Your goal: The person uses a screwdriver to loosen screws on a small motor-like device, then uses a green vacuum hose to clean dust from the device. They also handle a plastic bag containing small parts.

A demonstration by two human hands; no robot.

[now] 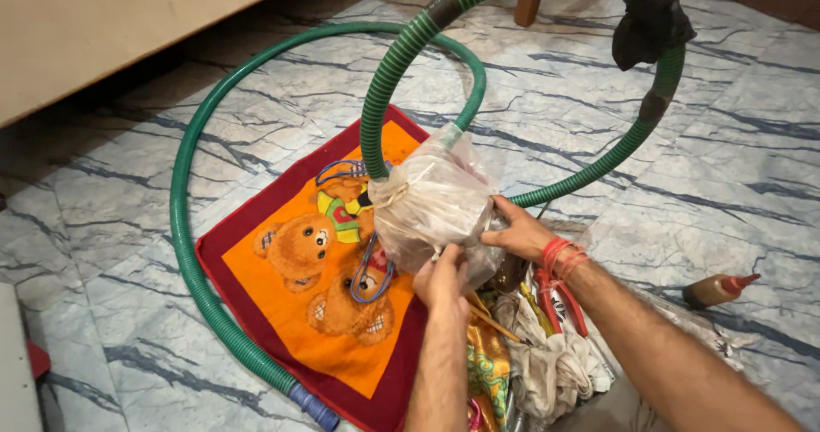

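Both hands (pixel 478 257) on plastic-wrapped bundle (pixel 431 205)

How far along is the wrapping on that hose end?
Done: a clear plastic bag covers the end of the green hose, and twine already cinches its neck. In hand: the left hand and right hand grip the bag's lower side. Left: the bottom looks loose and untied. The pliers lie unused on the cloths.

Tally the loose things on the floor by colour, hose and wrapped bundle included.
Green: 1, the hose
Orange and red: 1, the bear mat
Clear plastic: 1, the wrapped bundle, held by left hand and right hand
Brown: 1, the bottle
Total: 4
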